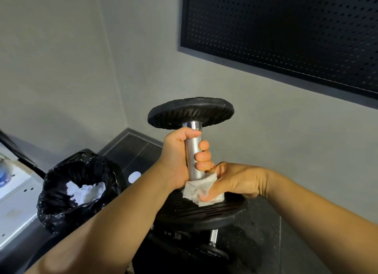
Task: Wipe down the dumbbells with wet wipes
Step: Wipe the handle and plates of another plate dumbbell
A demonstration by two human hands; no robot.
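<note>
A dumbbell with black round plates and a knurled silver handle stands upright in mid-air at the centre of the head view. My left hand grips the handle with fingers curled round it. My right hand pinches a crumpled white wet wipe against the base of the handle, on top of the lower plate. A second dumbbell lies below on the floor, mostly hidden by the first.
A bin lined with a black bag holds used white wipes at the left. A white cabinet edge lies at the far left. Grey walls meet in a corner behind, with a black perforated panel at upper right. Dark floor below.
</note>
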